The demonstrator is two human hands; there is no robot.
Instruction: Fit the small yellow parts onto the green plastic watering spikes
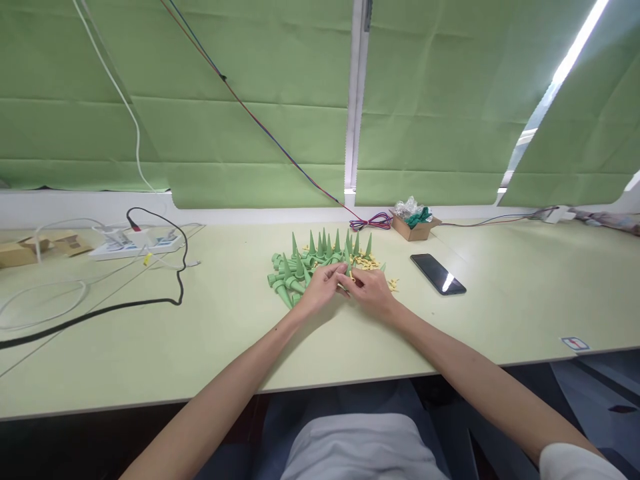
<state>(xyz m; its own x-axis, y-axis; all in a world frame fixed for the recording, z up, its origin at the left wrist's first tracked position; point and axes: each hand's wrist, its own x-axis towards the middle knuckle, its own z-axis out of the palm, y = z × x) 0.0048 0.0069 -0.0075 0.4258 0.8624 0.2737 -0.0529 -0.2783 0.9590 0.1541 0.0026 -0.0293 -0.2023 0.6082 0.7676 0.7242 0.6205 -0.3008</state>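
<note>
My left hand (324, 285) is closed, its fingers pinching a green plastic cone-shaped spike (347, 256) that points upward between my hands. My right hand (371, 288) meets it at the fingertips, also closed in a pinch. A speck of yellow shows at the right fingertips, seemingly a small yellow plastic piece (353, 275); the fingers hide most of it. Around and behind my hands lies a pile of green spikes (283, 291), some standing tip up, others on their sides. Loose small yellow pieces (367, 261) are scattered behind my right hand.
Right of the pile lies a black phone (438, 273). Behind it stands a small cardboard box (415, 227) holding clear plastic and green material, beside coiled red-blue wire (371, 221). A white power strip (137, 245) and a black cable (125, 305) occupy the table's left side.
</note>
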